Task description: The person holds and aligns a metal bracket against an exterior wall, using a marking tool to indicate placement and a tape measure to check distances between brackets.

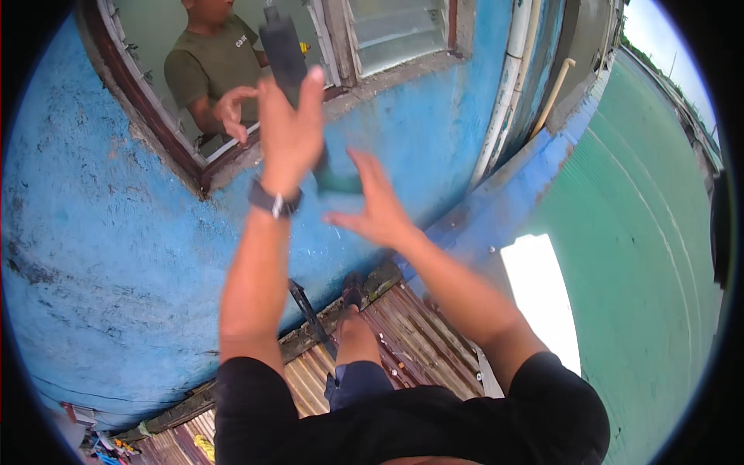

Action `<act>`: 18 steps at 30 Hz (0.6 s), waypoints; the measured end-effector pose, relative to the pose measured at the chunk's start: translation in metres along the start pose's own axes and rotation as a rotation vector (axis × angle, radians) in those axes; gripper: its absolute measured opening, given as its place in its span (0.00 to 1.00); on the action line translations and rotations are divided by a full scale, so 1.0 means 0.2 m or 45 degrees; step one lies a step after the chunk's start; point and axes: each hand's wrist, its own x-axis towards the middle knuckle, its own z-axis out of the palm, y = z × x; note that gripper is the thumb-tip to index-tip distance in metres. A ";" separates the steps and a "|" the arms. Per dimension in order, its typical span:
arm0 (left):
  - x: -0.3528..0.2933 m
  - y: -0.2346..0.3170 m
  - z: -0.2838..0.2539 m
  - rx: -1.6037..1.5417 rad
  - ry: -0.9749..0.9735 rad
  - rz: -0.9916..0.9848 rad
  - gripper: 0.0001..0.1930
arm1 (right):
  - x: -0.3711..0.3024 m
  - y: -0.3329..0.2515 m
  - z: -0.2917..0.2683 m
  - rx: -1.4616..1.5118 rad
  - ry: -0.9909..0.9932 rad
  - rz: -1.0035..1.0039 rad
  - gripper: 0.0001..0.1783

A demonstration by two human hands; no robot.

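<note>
Ahead | blue wall (116, 240) | person (221, 70) beyond window (346, 46) | hands (291, 139) at dark tool (284, 50)

Bright, diffuse daylight comes from the open sky (670, 43) at upper right, leaving only soft shadows on the blue wall (116, 248). A white panel (545, 298) glares, its surface washed out, while the interior behind the window frame (167, 143) looks duller. Motion blur smears the left hand (288, 136), the right hand (380, 205) and the dark cylindrical object (284, 54). Fisheye distortion bows straight edges, and black, blue-fringed corners close the round view.
</note>
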 end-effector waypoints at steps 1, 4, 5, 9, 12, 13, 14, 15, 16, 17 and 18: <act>-0.21 -0.03 0.06 -0.158 -0.072 -0.211 0.18 | -0.21 0.04 -0.01 0.061 -0.058 0.108 0.52; -0.70 0.05 0.12 -0.446 -0.196 -0.701 0.17 | -0.75 -0.09 -0.26 -0.450 -0.263 0.111 0.46; -0.86 0.00 0.17 -0.540 -0.178 -0.860 0.17 | -0.89 -0.17 -0.31 -0.548 -0.268 0.122 0.43; -1.37 -0.02 0.42 -0.918 -0.300 -1.378 0.18 | -1.39 -0.24 -0.46 -0.695 -0.491 0.527 0.32; -1.56 -0.06 0.50 -1.092 -0.370 -1.570 0.18 | -1.58 -0.31 -0.58 -0.341 -0.018 0.815 0.26; -1.61 -0.10 0.50 -1.235 -0.375 -1.704 0.19 | -1.62 -0.34 -0.63 -0.325 -0.023 0.821 0.26; -1.65 -0.12 0.49 -1.221 -0.387 -1.717 0.19 | -1.67 -0.38 -0.70 -0.239 0.031 0.826 0.26; -1.65 -0.14 0.47 -1.193 -0.396 -1.709 0.19 | -1.71 -0.40 -0.78 -0.155 0.087 0.815 0.25; -1.65 -0.17 0.44 -1.165 -0.404 -1.699 0.20 | -1.75 -0.41 -0.84 -0.070 0.143 0.801 0.25; -1.66 -0.19 0.42 -1.257 -0.417 -1.722 0.21 | -1.83 -0.40 -0.91 -0.072 0.152 0.804 0.25; -1.66 -0.19 0.39 -1.249 -0.418 -1.722 0.21 | -1.93 -0.42 -0.96 0.066 0.125 0.907 0.25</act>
